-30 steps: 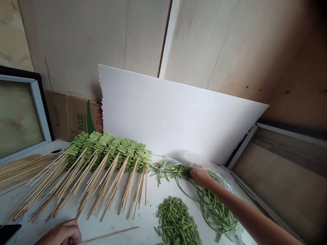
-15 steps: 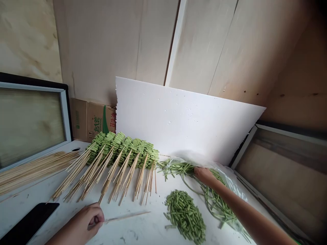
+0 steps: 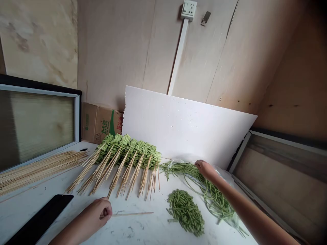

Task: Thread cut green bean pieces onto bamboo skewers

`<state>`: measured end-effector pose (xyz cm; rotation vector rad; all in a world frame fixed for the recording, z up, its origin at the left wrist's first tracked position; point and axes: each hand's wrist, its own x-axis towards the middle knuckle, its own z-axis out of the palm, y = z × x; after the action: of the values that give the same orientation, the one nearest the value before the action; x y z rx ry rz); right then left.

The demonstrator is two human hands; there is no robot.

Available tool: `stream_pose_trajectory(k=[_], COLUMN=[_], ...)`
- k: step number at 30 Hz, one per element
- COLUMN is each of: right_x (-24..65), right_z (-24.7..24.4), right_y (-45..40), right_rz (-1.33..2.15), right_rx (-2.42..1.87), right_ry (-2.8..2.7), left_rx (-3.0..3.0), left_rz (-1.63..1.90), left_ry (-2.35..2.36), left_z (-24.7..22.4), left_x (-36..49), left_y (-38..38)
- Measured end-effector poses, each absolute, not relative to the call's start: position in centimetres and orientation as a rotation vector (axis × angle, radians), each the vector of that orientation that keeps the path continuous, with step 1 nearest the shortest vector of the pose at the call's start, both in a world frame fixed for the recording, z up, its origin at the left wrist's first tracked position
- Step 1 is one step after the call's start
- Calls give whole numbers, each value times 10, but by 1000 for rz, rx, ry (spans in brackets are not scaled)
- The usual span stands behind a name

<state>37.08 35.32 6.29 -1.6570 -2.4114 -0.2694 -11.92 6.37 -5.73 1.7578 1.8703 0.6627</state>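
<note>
- Pinching a bare skewer (image 3: pixel 135 214), L hand (image 3: pixel 99 212) sat lower ctr-left of frame.
- R hand (image 3: pixel 205 169) lay ctr-right at long beans (image 3: pixel 214 197), fingers curled; couldn't tell if gripping.
- Done, approx. ctr: rows of loaded skewers (image 3: pixel 127 149), stacked.
- Prob. to go: cut-bean pile (image 3: pixel 186 212), lower ctr-right; spare skewers (image 3: pixel 43 170), far L.
- Held stick looked thin, pale, straight, w/ pointed R end.
</note>
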Motion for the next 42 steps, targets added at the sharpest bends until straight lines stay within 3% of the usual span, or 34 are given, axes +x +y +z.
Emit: stream_pose_trajectory(k=[11, 21, 28, 36, 42], right_x=[354, 374, 355, 258, 181], right_z=[109, 209, 263, 241, 197], right_y=[348, 322, 287, 195, 118], right_rz=[-498, -810, -749, -440, -110], right_rx=[-1706, -1674, -1369, -718, -435], right_ry=[-2351, -2032, -1889, -2021, -2221], left_rx=[1739, 1766, 1829, 1976, 2041], left_rz=[701, 689, 730, 1224, 1570], left_ry=[1789, 1784, 1833, 1750, 1704], left_z=[-66, -67, -67, 7, 25], left_x=[-133, -139, -136, -93, -58], left_y=[62, 61, 62, 37, 16])
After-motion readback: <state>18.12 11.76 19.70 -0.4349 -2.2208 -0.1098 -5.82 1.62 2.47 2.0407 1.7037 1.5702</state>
